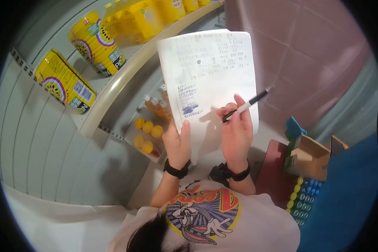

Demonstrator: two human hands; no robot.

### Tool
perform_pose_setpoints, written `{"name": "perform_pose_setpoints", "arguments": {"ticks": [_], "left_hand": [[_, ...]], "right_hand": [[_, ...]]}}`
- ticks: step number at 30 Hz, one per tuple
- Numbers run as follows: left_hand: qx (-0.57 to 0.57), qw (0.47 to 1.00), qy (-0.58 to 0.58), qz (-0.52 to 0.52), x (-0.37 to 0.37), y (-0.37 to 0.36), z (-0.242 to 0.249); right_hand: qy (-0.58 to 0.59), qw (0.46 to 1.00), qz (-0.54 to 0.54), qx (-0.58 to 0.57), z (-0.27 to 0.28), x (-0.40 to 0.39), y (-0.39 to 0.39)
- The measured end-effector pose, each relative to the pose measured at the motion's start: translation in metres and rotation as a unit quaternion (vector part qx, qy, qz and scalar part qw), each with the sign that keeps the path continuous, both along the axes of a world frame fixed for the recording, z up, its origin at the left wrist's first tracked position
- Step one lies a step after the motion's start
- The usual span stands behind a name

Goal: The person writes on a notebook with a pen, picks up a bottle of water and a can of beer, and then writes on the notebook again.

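Note:
A white notebook [222,88] with handwritten lines is held up in front of me. My left hand [178,143] grips its lower left edge, thumb on the page and the other fingers hidden behind it. Near the lower left of the page is a scribbled-out patch in dark ink, with a handwritten line just below. My right hand [237,130] holds a pen [254,100] with a white barrel and black end. The pen's dark tip points left, and its other end sticks out past the page's right edge. Both wrists wear black bands.
Yellow cartons [145,19] and yellow containers [65,82] stand on a shelf [113,88] at upper left. Orange-capped bottles [149,130] sit on a lower level. At right are an open cardboard box [308,157], several cans [304,203] and a pink wall [298,54].

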State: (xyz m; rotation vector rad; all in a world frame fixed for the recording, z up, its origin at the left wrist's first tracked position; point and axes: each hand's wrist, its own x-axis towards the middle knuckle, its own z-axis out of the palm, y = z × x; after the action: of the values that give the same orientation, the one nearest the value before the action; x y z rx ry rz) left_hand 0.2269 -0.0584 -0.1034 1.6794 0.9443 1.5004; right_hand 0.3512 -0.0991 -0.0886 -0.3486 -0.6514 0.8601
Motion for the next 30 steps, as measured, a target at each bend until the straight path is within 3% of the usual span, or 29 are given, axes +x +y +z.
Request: {"name": "perform_pose_setpoints", "arguments": {"ticks": [4,7,8,11,21,30], "left_hand": [[0.001,0.999,0.032,-0.028,-0.013,-0.004,-0.013],[-0.018,0.997,0.031,-0.073,-0.016,-0.009,-0.025],[-0.029,0.995,0.03,-0.09,-0.017,-0.014,-0.029],[-0.045,0.99,0.057,-0.122,-0.02,-0.02,-0.037],[-0.069,0.976,0.065,-0.194,0.001,-0.055,-0.05],[-0.042,0.961,0.066,-0.266,0.057,-0.119,-0.048]], "right_hand": [[0.021,0.994,-0.102,-0.032,-0.004,-0.02,-0.012],[-0.108,0.953,-0.246,-0.144,-0.026,-0.027,-0.025],[-0.074,0.969,-0.173,-0.16,-0.022,-0.026,-0.036],[-0.123,0.947,-0.195,-0.225,-0.026,-0.029,-0.047],[-0.124,0.955,-0.216,-0.162,-0.028,-0.025,-0.084],[-0.209,0.92,-0.288,-0.166,-0.019,0.015,-0.149]]}}
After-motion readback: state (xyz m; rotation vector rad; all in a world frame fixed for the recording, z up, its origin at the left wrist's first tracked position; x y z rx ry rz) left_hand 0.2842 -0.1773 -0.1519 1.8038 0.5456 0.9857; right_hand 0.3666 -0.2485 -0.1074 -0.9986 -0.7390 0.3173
